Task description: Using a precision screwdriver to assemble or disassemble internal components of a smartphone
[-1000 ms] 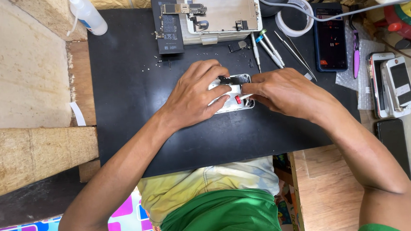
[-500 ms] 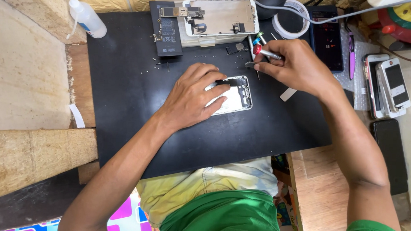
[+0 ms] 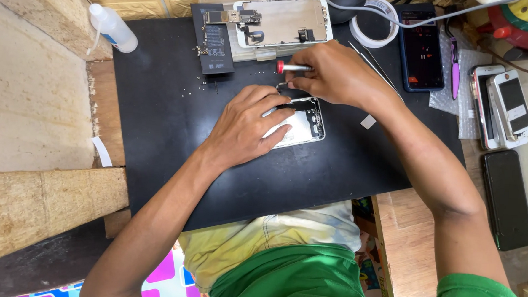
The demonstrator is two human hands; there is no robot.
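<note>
An opened silver phone housing (image 3: 303, 125) lies on the black work mat (image 3: 158, 126). My left hand (image 3: 247, 127) presses flat on its left part, with a thin metal tool under the fingers. My right hand (image 3: 332, 74) hovers just above the housing's top edge, shut on a small screwdriver (image 3: 288, 67) with a red cap and silver shaft. Part of the housing is hidden under my left fingers.
A detached screen assembly (image 3: 284, 21) and a black battery (image 3: 212, 42) lie at the mat's far edge, loose screws near them. A squeeze bottle (image 3: 112, 28) stands far left. A tape roll (image 3: 373, 22), tweezers (image 3: 371, 64), a dark phone (image 3: 421, 48) and several phones (image 3: 503, 105) sit right.
My right hand left the housing, reached to the tools at the mat's far right, and has come back above the housing holding the red-capped screwdriver. My left hand stayed on the housing.
</note>
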